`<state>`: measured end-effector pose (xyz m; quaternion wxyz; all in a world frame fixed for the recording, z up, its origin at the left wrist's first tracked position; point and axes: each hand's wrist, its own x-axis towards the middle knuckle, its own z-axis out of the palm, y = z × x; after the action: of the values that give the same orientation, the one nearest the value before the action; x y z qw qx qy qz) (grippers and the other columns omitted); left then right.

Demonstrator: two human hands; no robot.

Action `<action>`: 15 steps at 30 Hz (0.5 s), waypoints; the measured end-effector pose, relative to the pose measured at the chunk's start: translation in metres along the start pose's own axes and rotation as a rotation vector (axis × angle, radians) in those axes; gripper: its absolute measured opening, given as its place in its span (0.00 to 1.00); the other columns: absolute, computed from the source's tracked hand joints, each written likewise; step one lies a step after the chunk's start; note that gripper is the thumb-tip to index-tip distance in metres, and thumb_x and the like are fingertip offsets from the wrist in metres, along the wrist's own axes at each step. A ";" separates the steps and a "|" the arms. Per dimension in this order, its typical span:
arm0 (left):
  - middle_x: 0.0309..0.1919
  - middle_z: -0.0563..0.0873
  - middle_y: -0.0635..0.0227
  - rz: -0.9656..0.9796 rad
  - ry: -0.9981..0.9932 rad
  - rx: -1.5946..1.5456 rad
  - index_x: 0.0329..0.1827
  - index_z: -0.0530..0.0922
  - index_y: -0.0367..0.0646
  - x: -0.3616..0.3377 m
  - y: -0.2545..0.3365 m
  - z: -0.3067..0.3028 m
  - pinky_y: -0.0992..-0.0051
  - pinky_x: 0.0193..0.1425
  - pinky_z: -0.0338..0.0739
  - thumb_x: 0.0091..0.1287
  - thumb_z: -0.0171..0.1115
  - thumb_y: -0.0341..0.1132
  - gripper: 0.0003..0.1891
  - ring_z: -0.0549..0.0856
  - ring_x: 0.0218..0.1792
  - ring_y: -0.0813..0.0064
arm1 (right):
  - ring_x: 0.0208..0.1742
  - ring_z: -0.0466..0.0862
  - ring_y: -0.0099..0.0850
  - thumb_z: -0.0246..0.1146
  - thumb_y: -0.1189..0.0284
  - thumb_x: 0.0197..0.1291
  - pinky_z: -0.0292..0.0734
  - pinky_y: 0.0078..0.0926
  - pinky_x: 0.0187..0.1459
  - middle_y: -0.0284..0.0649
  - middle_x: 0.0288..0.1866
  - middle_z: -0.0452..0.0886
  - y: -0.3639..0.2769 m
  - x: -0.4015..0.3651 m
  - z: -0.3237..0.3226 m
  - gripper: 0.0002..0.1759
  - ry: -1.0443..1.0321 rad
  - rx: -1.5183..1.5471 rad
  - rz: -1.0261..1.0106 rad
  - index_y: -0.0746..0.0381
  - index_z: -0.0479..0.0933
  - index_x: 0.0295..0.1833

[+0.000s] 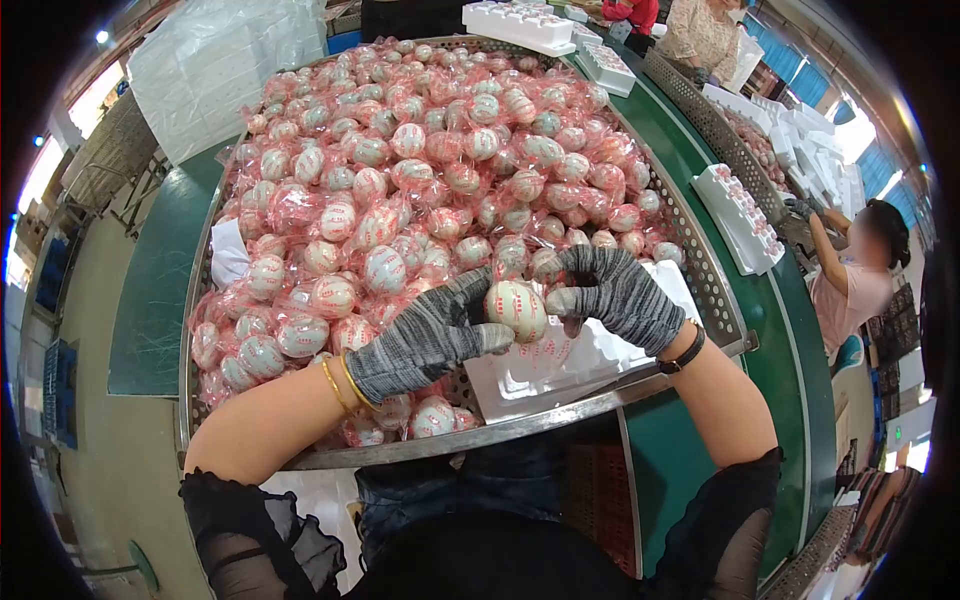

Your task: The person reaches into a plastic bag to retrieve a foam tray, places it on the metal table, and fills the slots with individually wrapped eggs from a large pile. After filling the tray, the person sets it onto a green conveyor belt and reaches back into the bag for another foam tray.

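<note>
Between my two grey-gloved hands is a pale egg-shaped item (516, 311) in clear wrap with red print. My left hand (430, 335) has its thumb and fingers closed on the item's left side. On the right side, my right hand (612, 298) pinches the item or its wrap; the exact grip is partly hidden. Below them a white foam tray (560, 372) lies at the near edge of a metal tray (400, 458). A large heap of similar wrapped items (385, 270) fills the metal tray around and beyond my hands.
Filled white trays (737, 220) stand on the green conveyor (690, 150) at right and at the far end. Stacked white boxes (215, 80) are at back left, beside a green table (160, 290). A co-worker (860, 280) works at right; others are farther back.
</note>
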<state>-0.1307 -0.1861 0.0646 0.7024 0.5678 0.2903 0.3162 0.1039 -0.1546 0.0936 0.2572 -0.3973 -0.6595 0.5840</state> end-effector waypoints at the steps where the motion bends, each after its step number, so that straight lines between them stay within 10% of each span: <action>1: 0.57 0.76 0.64 -0.023 -0.007 -0.027 0.64 0.64 0.38 0.001 0.000 0.003 0.73 0.61 0.71 0.57 0.69 0.30 0.32 0.74 0.58 0.75 | 0.26 0.80 0.22 0.67 0.67 0.57 0.77 0.20 0.30 0.37 0.30 0.82 0.003 -0.003 0.001 0.17 0.021 -0.060 -0.010 0.65 0.78 0.50; 9: 0.44 0.75 0.67 0.257 0.249 -0.084 0.55 0.66 0.40 0.041 -0.038 0.021 0.74 0.52 0.73 0.49 0.76 0.37 0.33 0.75 0.46 0.77 | 0.35 0.81 0.29 0.72 0.51 0.45 0.75 0.29 0.38 0.42 0.33 0.81 -0.010 -0.016 0.024 0.34 0.165 -0.629 -0.210 0.68 0.76 0.49; 12: 0.47 0.75 0.65 0.470 0.315 0.575 0.49 0.72 0.42 0.027 -0.038 0.020 0.66 0.58 0.70 0.56 0.68 0.51 0.26 0.75 0.52 0.69 | 0.39 0.81 0.27 0.73 0.58 0.47 0.77 0.27 0.44 0.41 0.36 0.81 0.003 -0.006 -0.008 0.29 0.097 -0.347 -0.219 0.67 0.76 0.48; 15: 0.49 0.76 0.65 0.504 -0.123 1.379 0.44 0.76 0.46 0.012 -0.043 0.000 0.59 0.61 0.66 0.55 0.63 0.54 0.23 0.74 0.56 0.62 | 0.46 0.79 0.25 0.69 0.64 0.54 0.75 0.25 0.51 0.40 0.44 0.80 0.006 -0.012 -0.035 0.24 0.091 -0.256 -0.107 0.66 0.74 0.52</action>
<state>-0.1177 -0.1837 0.0217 0.1070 0.9467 0.2439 0.1811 0.1399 -0.1441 0.0962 0.2650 -0.4170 -0.7365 0.4620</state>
